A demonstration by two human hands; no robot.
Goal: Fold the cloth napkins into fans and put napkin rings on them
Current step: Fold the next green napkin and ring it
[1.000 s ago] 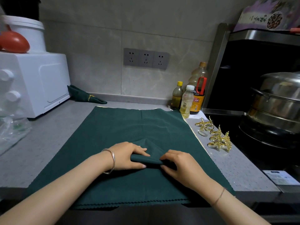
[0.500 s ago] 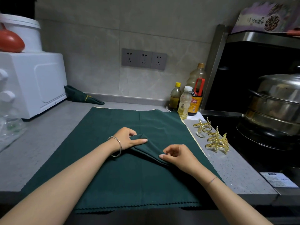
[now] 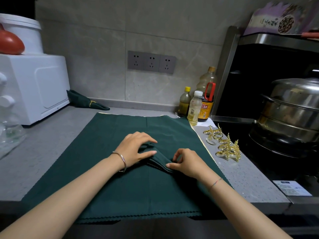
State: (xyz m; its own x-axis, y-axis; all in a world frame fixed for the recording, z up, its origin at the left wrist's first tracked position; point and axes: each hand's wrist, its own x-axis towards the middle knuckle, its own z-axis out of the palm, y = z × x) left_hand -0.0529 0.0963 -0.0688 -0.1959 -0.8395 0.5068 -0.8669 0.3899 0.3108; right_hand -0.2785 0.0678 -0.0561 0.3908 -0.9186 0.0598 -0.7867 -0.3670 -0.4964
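A pleated dark green napkin (image 3: 159,160) lies slanted on a stack of flat green napkins (image 3: 107,135) on the grey counter. My left hand (image 3: 135,148) holds the pleats' far end between thumb and fingers. My right hand (image 3: 187,163) pinches the near end of the pleats. Several gold leaf-shaped napkin rings (image 3: 224,145) sit on the counter to the right of the cloth. A finished green napkin with a gold ring (image 3: 86,102) lies at the back left by the wall.
A white oven (image 3: 32,87) stands at the left with a bucket (image 3: 25,31) on top. Three bottles (image 3: 196,106) stand at the back right. A steel steamer pot (image 3: 291,109) sits on the black hob at the right. A plastic bag (image 3: 10,137) lies far left.
The pleated strip has turned from lying crosswise to slanting away to the left. My left hand moved farther from me along it, and my right hand shifted from flat pressing to a pinch.
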